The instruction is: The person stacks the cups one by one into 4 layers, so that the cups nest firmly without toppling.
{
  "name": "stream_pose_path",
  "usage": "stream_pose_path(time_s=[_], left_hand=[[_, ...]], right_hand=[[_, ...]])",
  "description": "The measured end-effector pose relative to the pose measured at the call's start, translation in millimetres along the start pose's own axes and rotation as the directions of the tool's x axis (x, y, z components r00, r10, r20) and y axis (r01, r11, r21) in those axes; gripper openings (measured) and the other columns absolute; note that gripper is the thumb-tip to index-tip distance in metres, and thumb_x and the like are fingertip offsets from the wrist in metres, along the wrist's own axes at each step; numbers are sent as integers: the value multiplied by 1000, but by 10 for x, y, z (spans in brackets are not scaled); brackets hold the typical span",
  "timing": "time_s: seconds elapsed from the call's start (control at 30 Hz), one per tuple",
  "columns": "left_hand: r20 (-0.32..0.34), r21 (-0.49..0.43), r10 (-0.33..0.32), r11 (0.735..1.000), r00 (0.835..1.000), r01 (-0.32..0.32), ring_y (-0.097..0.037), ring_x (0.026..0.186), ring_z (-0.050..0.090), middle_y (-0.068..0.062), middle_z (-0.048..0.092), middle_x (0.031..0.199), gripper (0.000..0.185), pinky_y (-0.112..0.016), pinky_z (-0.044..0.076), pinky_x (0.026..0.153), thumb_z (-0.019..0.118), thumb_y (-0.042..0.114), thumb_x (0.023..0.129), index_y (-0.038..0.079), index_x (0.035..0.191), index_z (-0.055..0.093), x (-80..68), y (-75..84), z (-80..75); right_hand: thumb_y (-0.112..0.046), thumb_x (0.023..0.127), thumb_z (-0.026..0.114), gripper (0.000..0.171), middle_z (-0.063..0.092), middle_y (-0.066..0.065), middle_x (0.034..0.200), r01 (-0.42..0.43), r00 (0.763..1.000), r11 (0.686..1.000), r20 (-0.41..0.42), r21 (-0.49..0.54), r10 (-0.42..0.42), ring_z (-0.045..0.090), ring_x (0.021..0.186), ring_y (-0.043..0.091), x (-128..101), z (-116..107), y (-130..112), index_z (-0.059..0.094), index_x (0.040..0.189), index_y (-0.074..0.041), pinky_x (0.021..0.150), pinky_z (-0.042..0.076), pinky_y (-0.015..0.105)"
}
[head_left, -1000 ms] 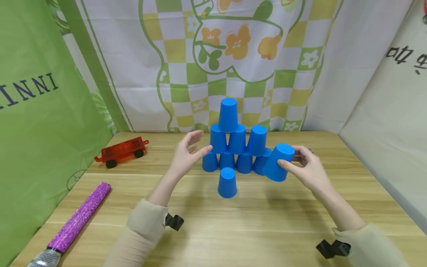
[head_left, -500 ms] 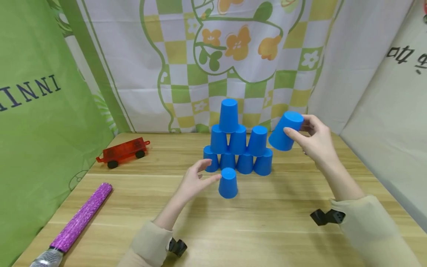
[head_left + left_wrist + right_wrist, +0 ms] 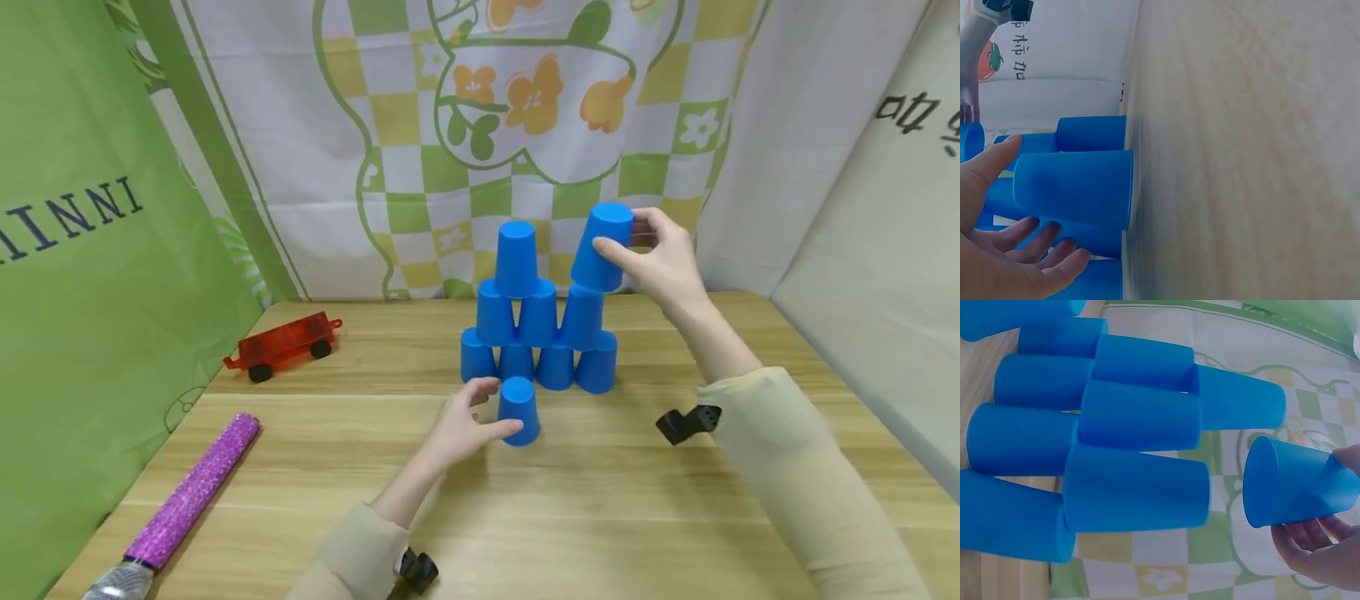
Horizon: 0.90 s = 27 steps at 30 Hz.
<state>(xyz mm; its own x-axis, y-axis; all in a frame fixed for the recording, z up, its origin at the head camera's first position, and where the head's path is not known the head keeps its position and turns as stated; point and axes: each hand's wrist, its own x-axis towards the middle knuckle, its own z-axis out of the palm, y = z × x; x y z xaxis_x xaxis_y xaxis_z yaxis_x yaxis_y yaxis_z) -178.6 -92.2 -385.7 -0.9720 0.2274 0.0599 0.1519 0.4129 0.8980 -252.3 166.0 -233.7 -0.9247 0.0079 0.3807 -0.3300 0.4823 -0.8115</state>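
Observation:
My right hand (image 3: 663, 260) grips an upside-down blue plastic cup (image 3: 602, 250) by its sides, slightly tilted. In the right wrist view the held cup (image 3: 1300, 484) has its open rim facing the stacked cups, apart from them. Below it in the head view is the right-hand cup (image 3: 582, 318) of the stack's middle row. One cup (image 3: 517, 260) stands on top, over the left and centre middle cups. Several cups (image 3: 556, 367) form the bottom row. My left hand (image 3: 467, 427), fingers and thumb spread, reaches around a single cup (image 3: 519, 408) standing in front.
A red toy wagon (image 3: 287, 343) with black wheels sits at the back left of the wooden table (image 3: 600, 525). A glittery purple microphone (image 3: 197, 492) lies at the left edge. A patterned curtain (image 3: 420, 192) hangs behind the stack.
My right hand has lifted its cup from beside the bottom row up and over the stack's right side. My left hand has come down from beside the stack to the front cup.

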Motion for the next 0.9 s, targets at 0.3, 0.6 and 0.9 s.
stream_pose_path(time_s=[0.3, 0.6, 0.9], left_hand=[[21, -35, -1, 999, 1000, 2, -38, 121, 50, -18, 53, 129, 65, -53, 47, 95, 75, 27, 80, 4, 133, 45, 65, -30, 185], [-11, -29, 23, 999, 1000, -23, -35, 118, 54, -16, 56, 126, 58, -49, 49, 95, 75, 25, 80, 5, 128, 49, 159, 19, 236], [-44, -22, 57, 998, 997, -58, -32, 106, 60, -16, 61, 114, 45, -49, 51, 92, 76, 21, 79, 3, 115, 56, 216, 17, 180]], right_hand=[[-38, 85, 67, 62, 53, 19, 125, -6, 998, 1000, 62, 6, 5, 52, 115, 33, 136, 243, 122, 46, 130, -1, 98, 44, 48], [-35, 87, 66, 62, 52, 21, 128, -17, 997, 1000, 70, -11, 18, 51, 118, 36, 176, 318, 177, 43, 134, 0, 100, 44, 51], [-32, 86, 67, 60, 52, 20, 127, -13, 996, 1000, 93, -13, 14, 51, 117, 35, 224, 421, 210, 44, 132, 0, 97, 45, 50]])
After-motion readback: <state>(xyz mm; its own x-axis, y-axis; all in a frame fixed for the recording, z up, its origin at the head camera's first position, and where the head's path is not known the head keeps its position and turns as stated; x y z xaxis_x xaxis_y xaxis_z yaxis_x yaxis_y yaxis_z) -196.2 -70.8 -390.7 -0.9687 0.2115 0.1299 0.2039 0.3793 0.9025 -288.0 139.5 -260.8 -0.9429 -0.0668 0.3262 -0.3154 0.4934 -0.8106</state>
